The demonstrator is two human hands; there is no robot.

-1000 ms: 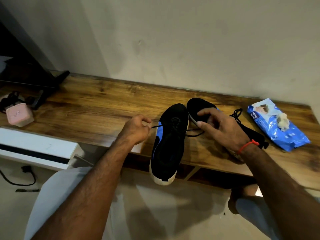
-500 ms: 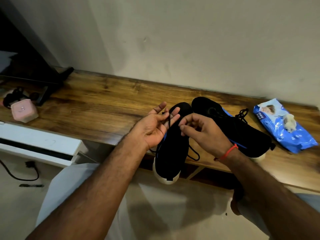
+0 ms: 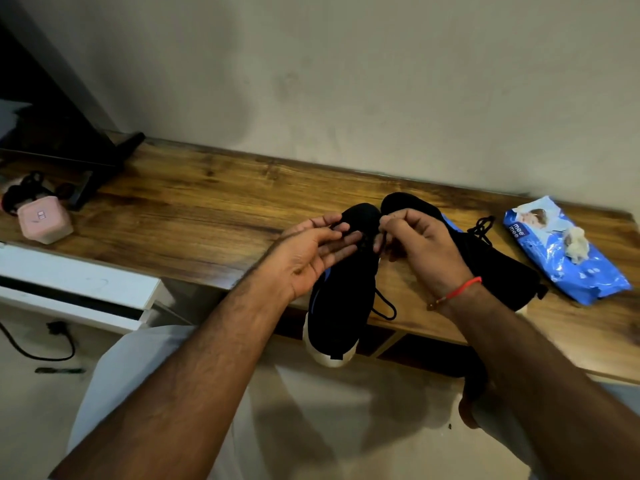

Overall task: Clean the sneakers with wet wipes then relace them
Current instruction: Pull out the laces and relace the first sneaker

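Since half a second ago, left hand (image 3: 313, 258) has closed in on right hand (image 3: 420, 249); both meet over near sneaker (image 3: 341, 299). Left palm up, fingers straight, lace (image 3: 384, 306) across them. Right fingers pinch lace. Sneaker's heel overhangs shelf (image 3: 194, 216) edge. Second sneaker (image 3: 498, 268) just right; wipes pack (image 3: 561, 258) beyond.

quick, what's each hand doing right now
Left hand: open, fingers straight over the black sneaker.
Right hand: pinching the black shoelace.

Black sneakers (image 3: 341, 299) with blue side panels and white soles; blue-and-white wipes pack (image 3: 561, 251); pink box (image 3: 45, 220); red wrist thread (image 3: 457, 291).
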